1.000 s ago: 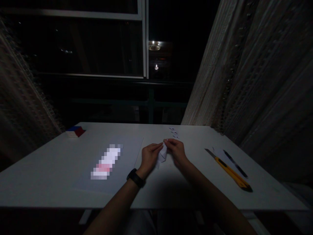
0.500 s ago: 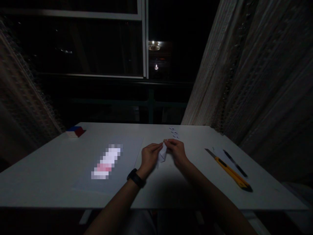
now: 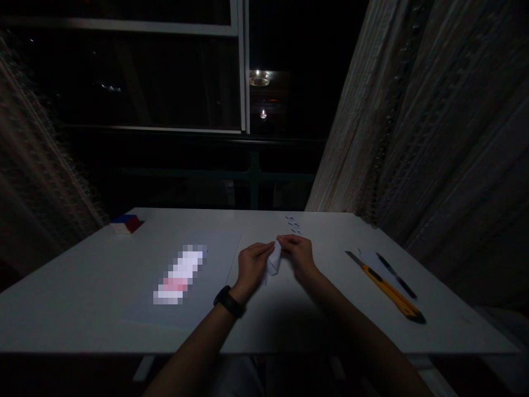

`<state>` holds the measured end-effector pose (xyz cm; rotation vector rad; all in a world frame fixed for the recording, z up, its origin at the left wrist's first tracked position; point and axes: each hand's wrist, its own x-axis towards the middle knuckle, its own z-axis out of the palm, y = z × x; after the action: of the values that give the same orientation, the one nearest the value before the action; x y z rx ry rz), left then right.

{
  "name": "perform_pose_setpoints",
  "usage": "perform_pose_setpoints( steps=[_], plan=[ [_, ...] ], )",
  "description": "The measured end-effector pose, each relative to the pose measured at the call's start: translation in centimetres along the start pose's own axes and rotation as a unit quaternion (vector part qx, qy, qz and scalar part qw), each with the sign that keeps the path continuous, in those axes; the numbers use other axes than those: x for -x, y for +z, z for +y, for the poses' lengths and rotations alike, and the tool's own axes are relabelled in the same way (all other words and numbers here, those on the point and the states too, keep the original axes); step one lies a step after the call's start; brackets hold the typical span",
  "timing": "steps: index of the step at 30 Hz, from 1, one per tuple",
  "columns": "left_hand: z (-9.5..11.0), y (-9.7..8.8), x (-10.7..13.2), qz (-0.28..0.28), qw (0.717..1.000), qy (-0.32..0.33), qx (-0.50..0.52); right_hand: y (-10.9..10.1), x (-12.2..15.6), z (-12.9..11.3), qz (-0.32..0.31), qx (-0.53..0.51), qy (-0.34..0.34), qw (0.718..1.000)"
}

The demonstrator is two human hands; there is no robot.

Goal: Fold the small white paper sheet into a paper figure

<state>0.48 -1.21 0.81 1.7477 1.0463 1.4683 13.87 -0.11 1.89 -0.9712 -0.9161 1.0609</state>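
Between my two hands is a small piece of folded white paper (image 3: 273,261), held a little over the table with a crease line across its lower part. My left hand (image 3: 253,266), with a black band on its wrist, pinches the paper's left side. At its top right edge, the thumb and fingertips of my right hand (image 3: 299,253) are closed on it. The fingertips of both hands nearly meet at the top of the paper and hide part of it.
On the white table (image 3: 198,220) lie a yellow box cutter (image 3: 390,292) with its blade out and a black pen (image 3: 397,275) at right. Small marked paper pieces (image 3: 293,224) lie behind my hands. At left are a large paper sheet (image 3: 223,275), a pixelated bright object (image 3: 182,273) and a colored cube (image 3: 126,224).
Both hands keep their pinch on the folded paper and have hardly moved. The paper's face is turned slightly more toward me. The view has shifted very slightly.
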Motion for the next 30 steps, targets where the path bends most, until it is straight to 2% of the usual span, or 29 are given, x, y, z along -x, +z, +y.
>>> perform_pose_setpoints(
  steps=[7, 25, 30],
  plan=[
    [-0.14, 0.2, -0.1, 0.008, 1.0, -0.01, -0.003, 0.11, -0.11, 0.01, 0.027, 0.034, -0.023, 0.999],
    [-0.07, 0.26, -0.03, -0.006, 0.999, -0.035, 0.013, 0.05, -0.35, -0.6, 0.03, 0.045, -0.013, 0.998],
    [-0.36, 0.11, -0.22, 0.015, 0.998, -0.058, 0.036, 0.03, -0.33, -0.17, -0.01, 0.049, 0.007, 0.999]
  ],
)
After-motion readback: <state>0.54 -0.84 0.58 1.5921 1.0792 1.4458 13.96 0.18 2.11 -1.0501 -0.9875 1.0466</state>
